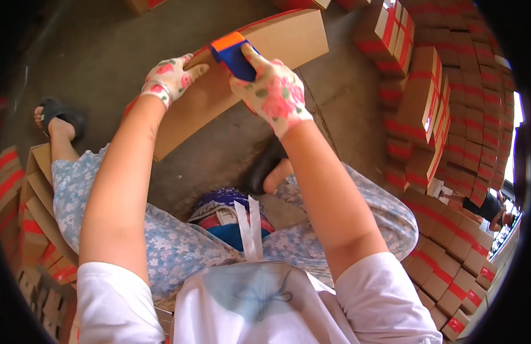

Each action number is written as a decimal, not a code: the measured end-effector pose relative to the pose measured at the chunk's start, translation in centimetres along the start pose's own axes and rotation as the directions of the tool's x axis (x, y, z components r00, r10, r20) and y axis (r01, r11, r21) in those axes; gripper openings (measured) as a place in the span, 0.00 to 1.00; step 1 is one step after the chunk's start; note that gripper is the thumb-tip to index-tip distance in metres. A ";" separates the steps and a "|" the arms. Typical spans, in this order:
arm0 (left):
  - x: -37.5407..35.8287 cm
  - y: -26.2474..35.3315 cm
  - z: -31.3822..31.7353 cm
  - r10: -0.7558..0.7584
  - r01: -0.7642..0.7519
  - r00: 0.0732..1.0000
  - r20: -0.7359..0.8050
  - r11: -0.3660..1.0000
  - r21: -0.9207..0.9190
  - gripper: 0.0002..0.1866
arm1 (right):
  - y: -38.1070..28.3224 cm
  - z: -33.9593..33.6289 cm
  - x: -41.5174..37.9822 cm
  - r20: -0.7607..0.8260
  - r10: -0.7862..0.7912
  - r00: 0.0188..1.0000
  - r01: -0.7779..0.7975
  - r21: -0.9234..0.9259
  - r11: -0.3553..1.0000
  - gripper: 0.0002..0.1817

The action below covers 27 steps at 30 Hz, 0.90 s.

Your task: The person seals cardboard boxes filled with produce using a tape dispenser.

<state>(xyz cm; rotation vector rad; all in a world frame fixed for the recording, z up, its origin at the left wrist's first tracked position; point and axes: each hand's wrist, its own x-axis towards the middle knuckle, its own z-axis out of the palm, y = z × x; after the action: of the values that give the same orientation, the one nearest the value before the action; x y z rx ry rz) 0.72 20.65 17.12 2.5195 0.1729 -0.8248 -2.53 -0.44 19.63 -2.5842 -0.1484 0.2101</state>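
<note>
A long brown cardboard box [285, 43] stands on the floor between my legs, with red tape along its upper edge. My right hand [277, 92], in a white glove with pink flowers, grips a blue tape dispenser [240, 60] with an orange top. The dispenser sits at the box's upper edge, near its middle. My left hand [169, 77], gloved alike, lies on the same edge further left, its thumb and fingers apart. Its fingertips point toward the dispenser. Part of the box is hidden behind my hands and left forearm.
Stacks of red-taped cartons [466, 103] rise on the right, and more cartons [434, 261] stand at lower right. An open carton [42, 195] is close by my left leg. A low seat with a purple cover [219, 198] is under me. Another person [489, 209] appears at far right.
</note>
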 end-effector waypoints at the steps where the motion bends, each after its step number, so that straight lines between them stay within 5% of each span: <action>1: 1.7 -1.6 0.7 0.004 -0.002 0.998 -0.059 1.000 0.025 0.35 | -0.9 0.2 1.0 0.097 0.060 0.993 -0.061 0.002 0.998 0.32; 4: 4.9 -5.1 1.7 0.006 -0.005 0.983 -0.183 1.000 0.007 0.34 | 1.6 1.0 -3.4 0.005 -0.006 1.000 0.006 -0.030 1.000 0.34; 6: 5.9 -5.5 1.4 -0.023 0.027 0.983 -0.180 1.000 0.016 0.34 | 4.4 1.1 -7.5 0.133 0.100 0.986 -0.087 -0.098 0.991 0.36; 9: 7.9 -6.9 1.4 -0.068 0.074 0.962 -0.265 0.997 0.012 0.36 | 9.7 4.2 -11.7 0.122 0.112 0.986 -0.083 -0.223 0.971 0.37; 18: 7.8 -8.5 2.9 -0.038 0.073 0.953 -0.302 0.992 0.103 0.35 | 5.1 5.7 0.8 0.483 0.290 0.826 -0.291 -0.074 0.954 0.35; 20: 12.1 -14.1 6.4 0.195 -0.113 0.914 -0.355 0.964 0.240 0.32 | 8.4 8.4 1.8 0.488 0.331 0.808 -0.427 0.099 0.899 0.35; 21: 10.8 -12.2 6.0 0.131 -0.211 0.932 -0.338 0.954 -0.213 0.29 | 8.5 7.1 2.6 0.539 0.292 0.790 -0.382 0.060 0.922 0.34; 22: 7.7 -10.0 6.5 0.095 -0.250 0.957 -0.273 0.742 -0.622 0.27 | 8.7 5.6 2.5 0.596 0.260 0.760 -0.338 0.021 0.941 0.34; 24: 0.6 -2.8 4.7 0.076 -0.127 0.949 -0.306 0.980 -0.150 0.27 | 10.0 0.4 2.2 0.790 0.076 0.608 -0.272 0.117 0.955 0.34; 26: -1.8 -2.4 7.8 0.333 -0.274 0.870 -0.363 0.939 0.207 0.34 | 14.1 -4.6 1.2 0.875 0.021 0.484 -0.401 0.200 0.894 0.32; 27: -3.5 -1.3 8.4 0.343 -0.244 0.890 -0.299 0.914 0.323 0.37 | 15.2 -7.9 0.8 0.864 0.024 0.503 -0.472 0.251 0.845 0.33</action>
<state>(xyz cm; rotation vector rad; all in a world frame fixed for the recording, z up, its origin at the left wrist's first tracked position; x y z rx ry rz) -6.91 17.83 12.76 2.8427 -0.2288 -0.2850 0.63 -17.27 18.23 -1.7794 -0.0332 1.4440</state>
